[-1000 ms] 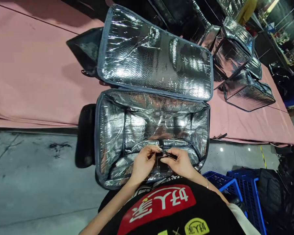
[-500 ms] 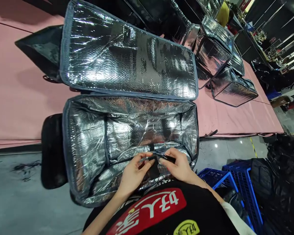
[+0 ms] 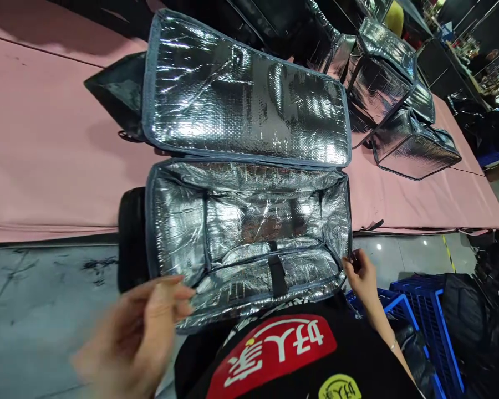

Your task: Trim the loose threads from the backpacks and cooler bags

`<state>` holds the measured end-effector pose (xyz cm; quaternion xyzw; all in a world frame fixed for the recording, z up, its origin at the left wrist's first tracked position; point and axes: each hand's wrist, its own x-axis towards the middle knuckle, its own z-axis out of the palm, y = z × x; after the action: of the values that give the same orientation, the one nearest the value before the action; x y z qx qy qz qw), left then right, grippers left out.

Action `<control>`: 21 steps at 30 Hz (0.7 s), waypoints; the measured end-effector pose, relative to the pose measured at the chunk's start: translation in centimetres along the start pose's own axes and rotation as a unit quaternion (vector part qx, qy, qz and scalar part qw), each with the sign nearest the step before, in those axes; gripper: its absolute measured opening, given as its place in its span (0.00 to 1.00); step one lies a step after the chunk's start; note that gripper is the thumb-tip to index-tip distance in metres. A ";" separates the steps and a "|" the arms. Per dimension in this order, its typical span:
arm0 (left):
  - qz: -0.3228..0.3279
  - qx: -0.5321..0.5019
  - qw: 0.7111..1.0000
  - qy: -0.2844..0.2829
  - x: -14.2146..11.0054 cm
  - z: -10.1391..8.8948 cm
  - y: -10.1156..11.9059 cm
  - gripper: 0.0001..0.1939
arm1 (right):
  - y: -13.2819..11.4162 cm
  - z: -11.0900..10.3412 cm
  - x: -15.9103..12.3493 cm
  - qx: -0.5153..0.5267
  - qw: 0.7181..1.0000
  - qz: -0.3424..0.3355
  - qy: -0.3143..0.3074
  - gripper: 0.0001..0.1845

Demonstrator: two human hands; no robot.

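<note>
An insulated bag (image 3: 249,277) with silver foil lining lies with its lid (image 3: 249,105) folded back onto the table. A dark strap (image 3: 278,276) runs down the inside of its near wall. At the bag's right rim, my right hand (image 3: 362,280) has its fingers closed on the edge. My left hand (image 3: 139,332) is beside the near left corner, partly smeared by motion. Its fingers are loosely bent and apart, with nothing seen in them. Whether its fingertips touch the rim is unclear.
Beneath the lid is a pink-covered table (image 3: 45,138). Several foil-lined bags (image 3: 416,147) stand at the back right. Blue plastic crates (image 3: 424,310) sit on the floor to the right, beside a pile of black bags (image 3: 494,299). A black flap (image 3: 132,238) sticks out at the bag's left.
My hands have parted from the strap at the near wall. The left went to the near left corner, the right to the right rim. The strap now hangs inside, and the view has shifted.
</note>
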<state>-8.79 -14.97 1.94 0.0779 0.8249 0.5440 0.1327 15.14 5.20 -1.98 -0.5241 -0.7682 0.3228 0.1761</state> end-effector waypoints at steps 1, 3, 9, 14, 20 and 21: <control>-0.012 0.016 0.999 0.043 0.1 -1.1 0.2 0.15 | 0.1 0.2 0.1 0.009 1.000 0.002 0.001 0.12; -0.029 0.077 0.995 0.060 0.6 -3.0 -0.2 0.17 | 0.3 0.5 0.2 0.030 1.000 -0.002 -0.002 0.11; 0.003 0.348 0.913 -0.213 2.9 -5.3 -4.4 0.23 | 1.0 0.4 0.5 0.079 0.997 -0.006 -0.027 0.13; -0.045 0.232 0.932 -0.274 3.6 -5.6 -6.3 0.27 | 1.3 0.2 0.4 0.093 0.996 -0.004 -0.004 0.14; -0.070 0.146 0.947 -0.278 3.9 -5.9 -6.4 0.27 | 1.3 0.1 0.5 0.099 0.995 0.002 -0.003 0.15; -0.073 0.140 0.948 -0.278 4.0 -5.8 -6.4 0.26 | 1.3 0.0 0.5 0.100 0.995 0.004 -0.002 0.15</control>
<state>-14.22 -21.53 -2.30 0.1833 0.8267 0.3684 0.3838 15.79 5.94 -2.91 -0.5060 -0.7304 0.3998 0.2251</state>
